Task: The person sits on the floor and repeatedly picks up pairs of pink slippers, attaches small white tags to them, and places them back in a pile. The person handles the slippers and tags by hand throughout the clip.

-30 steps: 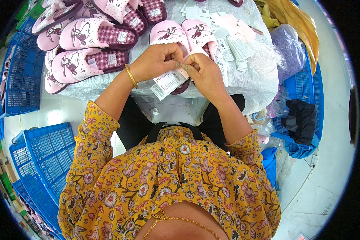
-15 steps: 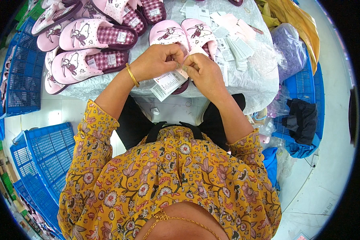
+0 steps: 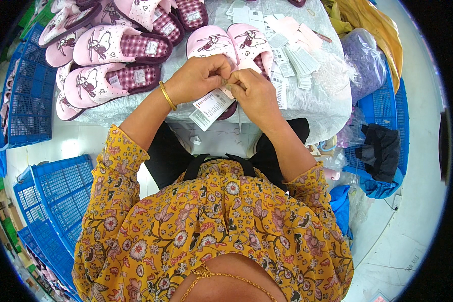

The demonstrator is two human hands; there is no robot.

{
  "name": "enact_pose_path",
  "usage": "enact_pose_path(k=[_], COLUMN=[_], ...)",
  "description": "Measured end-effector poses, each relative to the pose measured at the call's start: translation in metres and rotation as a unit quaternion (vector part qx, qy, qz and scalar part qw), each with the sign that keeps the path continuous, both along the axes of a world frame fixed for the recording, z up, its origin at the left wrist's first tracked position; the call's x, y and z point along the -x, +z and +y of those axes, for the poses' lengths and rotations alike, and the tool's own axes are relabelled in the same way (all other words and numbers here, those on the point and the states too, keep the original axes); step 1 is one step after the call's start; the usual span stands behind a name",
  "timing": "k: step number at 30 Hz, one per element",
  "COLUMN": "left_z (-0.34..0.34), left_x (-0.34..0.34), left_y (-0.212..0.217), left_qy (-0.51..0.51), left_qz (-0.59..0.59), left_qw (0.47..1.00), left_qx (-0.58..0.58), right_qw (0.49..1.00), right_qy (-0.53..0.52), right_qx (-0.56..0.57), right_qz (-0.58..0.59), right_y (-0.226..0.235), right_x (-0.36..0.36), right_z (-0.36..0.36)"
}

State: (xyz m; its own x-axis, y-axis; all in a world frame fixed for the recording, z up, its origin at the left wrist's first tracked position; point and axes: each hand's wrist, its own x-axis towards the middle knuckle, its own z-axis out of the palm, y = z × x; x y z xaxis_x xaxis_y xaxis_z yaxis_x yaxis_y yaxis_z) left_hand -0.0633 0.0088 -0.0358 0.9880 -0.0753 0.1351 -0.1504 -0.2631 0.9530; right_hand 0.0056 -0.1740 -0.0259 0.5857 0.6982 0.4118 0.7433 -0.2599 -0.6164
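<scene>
A pair of pink slippers [image 3: 211, 43] with a dark printed figure and plaid lining lies before me, toes pointing away. Over their heel end my left hand [image 3: 201, 76] and my right hand [image 3: 255, 93] meet, fingertips pinched together. Between them is the upper end of a white printed paper tag [image 3: 212, 106], which hangs down toward the near edge of the table. A thin pale strand shows just below my right hand. The fingers hide exactly how the tag is gripped and most of the slippers' heels.
More pink slippers [image 3: 103, 83] are piled at the left of the plastic-covered table [image 3: 319, 113]. Loose paper tags [image 3: 299, 63] spread at the right. Blue crates [image 3: 60, 189] stand on the floor at left; another blue crate [image 3: 401, 113] holds bagged purple material [image 3: 365, 63] at right.
My hands stay together over the slippers, with only a slight shift of the right hand's fingers to the left. The paper tag has barely moved.
</scene>
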Motion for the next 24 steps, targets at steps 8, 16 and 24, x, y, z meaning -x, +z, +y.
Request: enact_pose_path(k=[8, 16, 24], left_z=[-0.003, -0.004, -0.009], left_x=[0.013, 0.047, 0.058], left_y=[0.01, 0.016, 0.011], left_qy=[0.102, 0.174, 0.14], left_qz=[0.061, 0.119, 0.106], left_qw=[0.986, 0.976, 0.984], left_qx=[0.114, 0.047, 0.027], right_qw=[0.995, 0.997, 0.988], right_qy=[-0.043, -0.044, -0.019], right_qx=[0.039, -0.018, 0.082], right_qz=[0.076, -0.055, 0.131], right_y=[0.008, 0.007, 0.018], right_x=[0.004, -0.037, -0.038], right_z=[-0.01, -0.028, -0.03])
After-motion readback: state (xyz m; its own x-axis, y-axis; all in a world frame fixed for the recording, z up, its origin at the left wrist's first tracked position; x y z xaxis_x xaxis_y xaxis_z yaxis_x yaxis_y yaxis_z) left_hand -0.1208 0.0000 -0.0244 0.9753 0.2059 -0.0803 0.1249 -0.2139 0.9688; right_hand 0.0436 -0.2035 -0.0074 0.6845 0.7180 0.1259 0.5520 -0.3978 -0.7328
